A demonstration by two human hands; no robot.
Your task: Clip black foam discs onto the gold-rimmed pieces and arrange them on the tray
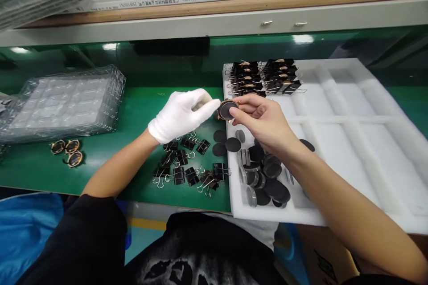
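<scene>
My left hand (182, 116), in a white glove, pinches the left edge of a round gold-rimmed watch case (220, 112). A dark round disc (228, 109) covers the case's face. My bare right hand (262, 118) grips the case from the right, its thumb lying on the disc. Below my left hand, several black binder clips (182, 156) lie loose on the green table. Beneath my right hand are several black round pads (233, 144) and clear round discs (251, 196), piled in the near left compartment of the white foam tray (236, 211).
At the tray's far left stand two rows of clipped watch cases (282, 75). Three gold-rimmed watch cases (74, 158) lie on the green table (133, 173) at left, near stacked clear plastic trays (67, 98). A shelf edge (207, 26) runs across the back.
</scene>
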